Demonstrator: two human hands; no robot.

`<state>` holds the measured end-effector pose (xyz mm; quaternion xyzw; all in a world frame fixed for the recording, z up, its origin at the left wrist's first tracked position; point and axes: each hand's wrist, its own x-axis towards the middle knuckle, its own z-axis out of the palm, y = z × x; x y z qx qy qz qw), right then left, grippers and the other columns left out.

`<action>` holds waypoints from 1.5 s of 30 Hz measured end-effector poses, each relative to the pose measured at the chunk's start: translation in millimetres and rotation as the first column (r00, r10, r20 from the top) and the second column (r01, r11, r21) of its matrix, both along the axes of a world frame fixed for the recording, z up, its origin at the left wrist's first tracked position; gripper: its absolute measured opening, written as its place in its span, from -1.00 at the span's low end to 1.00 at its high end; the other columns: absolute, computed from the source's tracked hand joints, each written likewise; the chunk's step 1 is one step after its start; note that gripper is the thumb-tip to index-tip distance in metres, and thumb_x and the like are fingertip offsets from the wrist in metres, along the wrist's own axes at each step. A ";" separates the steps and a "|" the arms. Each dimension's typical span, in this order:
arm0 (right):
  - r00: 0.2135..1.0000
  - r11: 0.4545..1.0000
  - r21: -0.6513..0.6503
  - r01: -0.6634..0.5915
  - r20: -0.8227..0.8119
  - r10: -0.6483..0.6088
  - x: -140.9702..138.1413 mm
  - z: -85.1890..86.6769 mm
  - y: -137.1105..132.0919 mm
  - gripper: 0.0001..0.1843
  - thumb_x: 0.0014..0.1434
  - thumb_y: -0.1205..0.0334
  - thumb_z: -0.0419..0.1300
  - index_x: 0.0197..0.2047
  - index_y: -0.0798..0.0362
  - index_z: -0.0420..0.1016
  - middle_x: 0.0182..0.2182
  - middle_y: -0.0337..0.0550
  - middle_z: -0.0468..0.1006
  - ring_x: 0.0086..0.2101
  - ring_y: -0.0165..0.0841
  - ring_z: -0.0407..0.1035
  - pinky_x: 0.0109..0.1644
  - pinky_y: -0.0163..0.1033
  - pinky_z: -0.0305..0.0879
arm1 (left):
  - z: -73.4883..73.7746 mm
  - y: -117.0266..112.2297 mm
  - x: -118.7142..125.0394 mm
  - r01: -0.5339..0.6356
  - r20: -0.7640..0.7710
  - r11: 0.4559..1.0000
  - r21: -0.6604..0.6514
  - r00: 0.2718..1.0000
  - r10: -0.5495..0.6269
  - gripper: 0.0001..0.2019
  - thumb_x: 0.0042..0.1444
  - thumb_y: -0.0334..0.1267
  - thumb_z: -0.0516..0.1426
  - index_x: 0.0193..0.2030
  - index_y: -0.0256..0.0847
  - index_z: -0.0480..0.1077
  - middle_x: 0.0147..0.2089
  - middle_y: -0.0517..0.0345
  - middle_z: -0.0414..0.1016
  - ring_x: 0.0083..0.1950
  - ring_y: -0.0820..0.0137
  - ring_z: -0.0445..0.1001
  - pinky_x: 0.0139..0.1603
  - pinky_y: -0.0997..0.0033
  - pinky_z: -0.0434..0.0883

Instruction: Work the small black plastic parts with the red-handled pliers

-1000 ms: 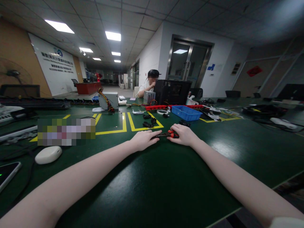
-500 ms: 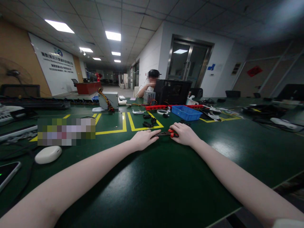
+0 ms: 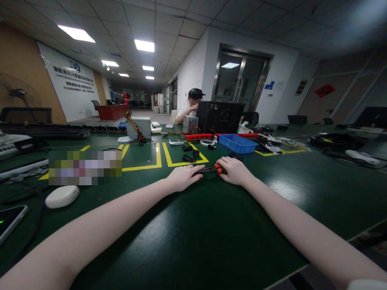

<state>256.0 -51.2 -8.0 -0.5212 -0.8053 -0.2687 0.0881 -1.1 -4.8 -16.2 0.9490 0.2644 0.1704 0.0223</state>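
A pair of pliers with red handles and dark jaws lies crosswise between my two hands, low over the green table. My right hand is closed around the red handles. The jaw tips point left, between the thumb and fingers of my left hand, which are closed on them. Whether something small sits in the jaws is hidden. Just beyond my hands lie black cable pieces inside a yellow tape outline.
A blue tray stands behind my right hand, beside a white cable coil. Farther back are a power supply and a black computer case, behind which a person in a cap sits. A white rounded case lies at left.
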 end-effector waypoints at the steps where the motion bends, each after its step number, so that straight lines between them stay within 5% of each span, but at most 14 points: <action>1: 1.000 1.000 -0.008 0.002 0.003 -0.002 -0.4 0.3 -0.2 -0.72 0.06 0.22 0.13 -0.13 0.10 0.39 -0.22 0.01 0.49 -0.23 -0.20 0.34 -0.22 -0.19 0.14 | 0.1 -0.1 0.0 0.000 0.002 1.000 -0.002 1.000 0.000 -0.49 0.34 0.04 -0.17 0.37 -0.02 0.06 0.09 -0.01 0.44 0.06 0.16 0.46 0.02 0.23 0.39; 12: 0.997 0.998 0.070 0.010 0.079 -0.015 -3.0 1.1 -0.6 -0.73 0.05 0.13 0.15 -0.20 0.10 0.41 -0.26 0.01 0.51 -0.20 -0.16 0.34 -0.07 -0.12 0.08 | -1.3 2.5 0.1 0.005 0.005 1.000 -0.013 1.000 -0.005 -0.51 0.36 0.01 -0.20 0.35 -0.04 0.11 0.09 0.00 0.45 0.07 0.16 0.47 0.03 0.23 0.39; 19: 0.997 0.998 0.024 0.059 0.055 -0.061 -5.3 2.1 -3.2 -0.73 0.05 0.16 0.15 -0.18 0.11 0.39 -0.24 0.02 0.49 -0.24 -0.20 0.32 -0.23 -0.20 0.10 | -3.9 4.6 1.0 0.009 0.023 1.000 -0.019 1.000 -0.009 -0.50 0.36 0.02 -0.20 0.34 -0.08 0.12 0.16 -0.02 0.42 0.14 0.15 0.43 0.10 0.21 0.37; 45: 0.998 0.999 0.048 -0.025 0.055 0.023 0.2 -0.5 -0.7 -0.72 0.04 0.17 0.17 -0.18 0.13 0.40 -0.25 0.00 0.46 -0.27 -0.23 0.31 -0.21 -0.20 0.11 | 0.6 1.7 1.2 0.009 -0.015 1.000 -0.018 1.000 -0.010 -0.52 0.34 0.01 -0.15 0.22 -0.21 0.27 0.13 -0.06 0.44 0.12 0.12 0.44 0.05 0.20 0.39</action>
